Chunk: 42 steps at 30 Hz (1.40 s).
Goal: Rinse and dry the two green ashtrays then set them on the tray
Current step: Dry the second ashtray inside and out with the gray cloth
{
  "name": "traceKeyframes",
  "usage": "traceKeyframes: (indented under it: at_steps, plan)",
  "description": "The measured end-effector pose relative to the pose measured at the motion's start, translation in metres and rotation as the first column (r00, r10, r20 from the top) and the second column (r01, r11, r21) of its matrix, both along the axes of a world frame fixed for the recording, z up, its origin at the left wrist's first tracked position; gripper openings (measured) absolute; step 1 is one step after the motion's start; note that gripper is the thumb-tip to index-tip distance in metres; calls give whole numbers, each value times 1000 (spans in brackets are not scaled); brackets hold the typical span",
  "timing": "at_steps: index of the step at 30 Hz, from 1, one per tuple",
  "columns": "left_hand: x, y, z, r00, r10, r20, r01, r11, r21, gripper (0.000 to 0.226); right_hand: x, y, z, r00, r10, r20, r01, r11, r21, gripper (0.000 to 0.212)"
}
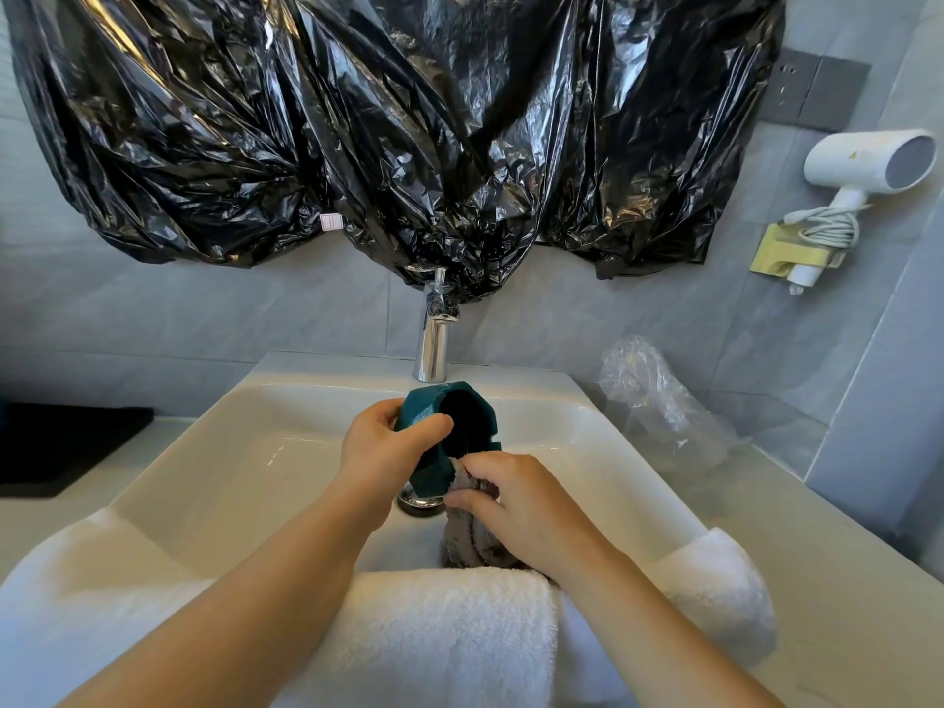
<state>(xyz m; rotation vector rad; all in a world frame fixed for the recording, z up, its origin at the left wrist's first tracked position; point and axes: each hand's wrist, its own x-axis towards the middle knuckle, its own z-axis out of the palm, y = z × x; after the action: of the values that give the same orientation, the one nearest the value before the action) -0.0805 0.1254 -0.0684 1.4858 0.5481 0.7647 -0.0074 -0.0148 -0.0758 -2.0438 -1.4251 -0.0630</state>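
The left hand (pixel 388 452) grips 1 green ashtray (pixel 431 472) above the basin of the white sink (pixel 286 396), just in front of the chrome faucet (pixel 434 344). The ashtray is tilted, its hollow facing the camera; the thumb lies across its front and the other fingers curl behind it. The right hand (pixel 521 503) pinches a grey cloth (pixel 465 544) between thumb and fingers, touching the ashtray's lower edge. A white towel (pixel 449 620) hangs over the front rim. A black tray (pixel 66 442) lies on the counter at the left, well apart.

Your left hand (pixel 389 444): thumb and fingers curled round the ashtray (pixel 426 408) | your right hand (pixel 513 498): fingertips pinching the grey cloth (pixel 462 539) | both forearms (pixel 255 580) bare, stretched forward, hands just beside each other
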Motion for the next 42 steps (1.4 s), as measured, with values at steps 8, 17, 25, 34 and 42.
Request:
traceKeyframes:
  at_steps: [8, 17, 25, 34, 42]
  plan:
    - [-2, 3, 2, 1000, 27, 6, -27, 999, -34, 32, 9, 0, -1, 967, -104, 232, 124, 989, -75, 24]
    - [-3, 1, 3, 992, -120, 50, 126, 980, -152, 45, 3, -3, 3, 991, -18, 136, 11, 998, 55, 28]
    - [-1, -3, 3, 997, -56, 53, 58, 997, -40, 46, 5, -2, 0, 996, 8, 93, -18, 994, 110, 26]
    - [-1, 0, 2, 1000, 15, -5, -14, 995, 99, 43, 8, -1, -4, 975, -98, 200, 114, 991, -71, 31]
    - [1, 0, -1, 999, 43, 10, -44, 996, 77, 33, 2, -2, -1, 990, 95, -105, -96, 995, -3, 28]
